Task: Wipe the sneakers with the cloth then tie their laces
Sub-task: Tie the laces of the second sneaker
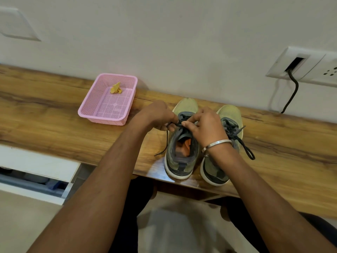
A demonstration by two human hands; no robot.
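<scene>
Both my left hand (160, 115) and right hand (204, 125) pinch the left sneaker's (182, 143) limp, thin lace (175, 125), best held near the knot.

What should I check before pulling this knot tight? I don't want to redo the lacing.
1. Left hand pinches the dark grey lace: ok.
2. Right hand pinches the same lace: ok.
3. Left olive-green mesh sneaker stands flat on the wooden table: ok.
4. Loose lace end hangs free, unsnagged: ok.
5. Knot crossing properly formed: cannot tell, fingers hide it.
6. Yellow cloth put away in the pink plastic basket: ok.
</scene>
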